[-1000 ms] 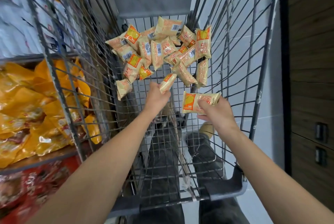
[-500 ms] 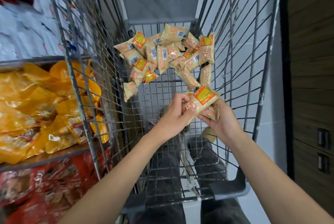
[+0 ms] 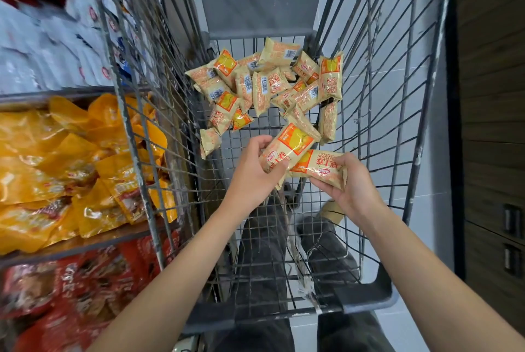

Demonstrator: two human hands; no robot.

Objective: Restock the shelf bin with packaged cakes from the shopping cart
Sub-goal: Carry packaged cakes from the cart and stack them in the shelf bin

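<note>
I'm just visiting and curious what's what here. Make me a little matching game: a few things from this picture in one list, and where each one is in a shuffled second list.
Things:
1. left hand
2. right hand
3. pile of cake packs
4. yellow bags

Places:
A. far end of the shopping cart floor
B. gripping the upper, tilted cake pack
C. shelf to the left of the cart
D. gripping the lower cake pack

Pairs: 1-B, 2-D, 3-A, 4-C

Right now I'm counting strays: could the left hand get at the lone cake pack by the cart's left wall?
Probably not yet: the left hand already grips a pack; the path to the stray pack looks open.
</note>
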